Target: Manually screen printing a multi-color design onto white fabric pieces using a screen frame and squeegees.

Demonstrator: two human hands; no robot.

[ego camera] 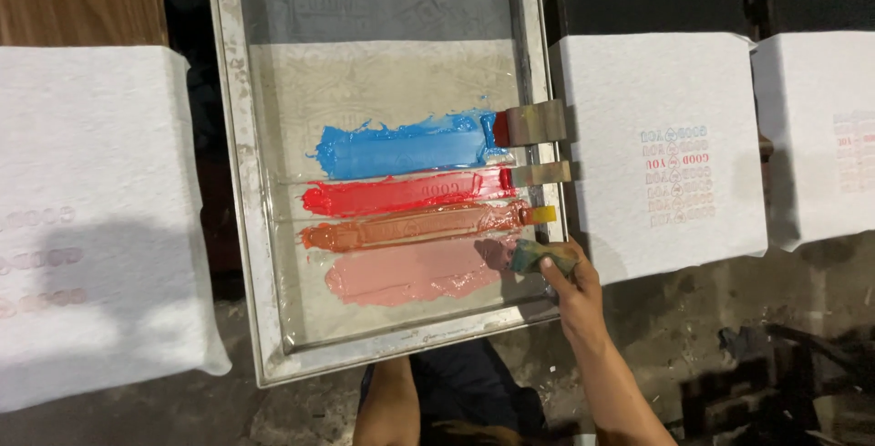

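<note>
While the screen frame (pixel 239 182) lies flat at the centre of the head view, four bands of ink are spread side by side across its mesh: a blue band (pixel 406 147) farthest from the person, then a red band (pixel 406 194), an orange band (pixel 415 225) and a pink band (pixel 415 270) nearest the person. At the right end of each band a small squeegee is placed against the frame's right rail. The pink band's squeegee (pixel 538 256) is gripped by the right hand (pixel 567 282), with the fingers closed around its handle and its blade end touching the pink ink. The other three squeegees, at the blue band (pixel 531 123), the red band (pixel 541 173) and the orange band (pixel 539 215), are left untouched. Only the left forearm (pixel 387 405) is shown below the frame; the left hand is hidden under the frame's near edge, so its finger state cannot be told. A printed white cloth (pixel 661 150) is laid just right of the frame, another white cloth (pixel 91 218) to its left, and a third (pixel 820 127) at the far right.
</note>
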